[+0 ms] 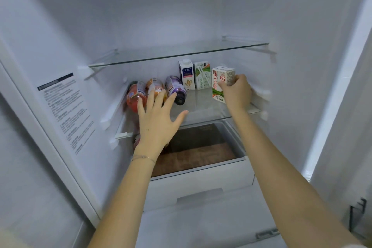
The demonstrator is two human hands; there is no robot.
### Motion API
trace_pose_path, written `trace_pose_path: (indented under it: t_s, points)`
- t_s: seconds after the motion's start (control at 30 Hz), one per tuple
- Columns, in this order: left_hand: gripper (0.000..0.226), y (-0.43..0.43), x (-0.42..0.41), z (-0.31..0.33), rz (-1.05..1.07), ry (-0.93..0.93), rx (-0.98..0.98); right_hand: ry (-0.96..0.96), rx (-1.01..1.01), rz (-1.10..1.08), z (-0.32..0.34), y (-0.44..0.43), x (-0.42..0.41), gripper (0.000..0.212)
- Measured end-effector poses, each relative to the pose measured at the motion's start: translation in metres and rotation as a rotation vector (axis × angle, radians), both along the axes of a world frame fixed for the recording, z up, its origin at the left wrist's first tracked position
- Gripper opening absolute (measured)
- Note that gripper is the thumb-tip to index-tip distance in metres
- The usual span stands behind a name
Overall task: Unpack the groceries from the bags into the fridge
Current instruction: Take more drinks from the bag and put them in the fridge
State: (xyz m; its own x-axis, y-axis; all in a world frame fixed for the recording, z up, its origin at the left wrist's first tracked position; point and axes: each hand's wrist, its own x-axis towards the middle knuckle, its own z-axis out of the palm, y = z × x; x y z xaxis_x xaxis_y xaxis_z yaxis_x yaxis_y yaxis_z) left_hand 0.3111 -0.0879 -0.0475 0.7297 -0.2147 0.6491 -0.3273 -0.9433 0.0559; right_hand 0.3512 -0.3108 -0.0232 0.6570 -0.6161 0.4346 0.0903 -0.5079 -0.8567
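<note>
Both bare arms are reaching forward. The left hand (159, 121) is holding its fingers (151, 96) straight and spread, palm facing away. The right hand (236, 91) is gripping a carton (217, 75), fingers curling around its side.

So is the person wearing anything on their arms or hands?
Both forearms are bare, with no sleeves, gloves or watch showing. The left hand has a thin chain bracelet round its wrist, with a tiny charm on it. The right hand wears nothing that I can see, and no rings show on either hand.
</note>
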Motion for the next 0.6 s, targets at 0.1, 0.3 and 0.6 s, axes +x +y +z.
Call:
trace_pose_path:
  t_s: [0.1,0.3,0.6]
  points:
    - [0.064,-0.002,0.005,0.002,-0.003,-0.009,0.0,0.085,-0.071,0.036,-0.002,-0.007,0.005,0.047]
    - [0.063,-0.007,0.013,-0.002,-0.03,-0.013,-0.042,0.214,-0.221,0.087,-0.016,-0.018,0.007,0.04]
    - [0.075,-0.013,0.026,-0.006,-0.054,-0.043,-0.054,0.252,-0.26,-0.009,-0.016,-0.026,0.056,0.04]
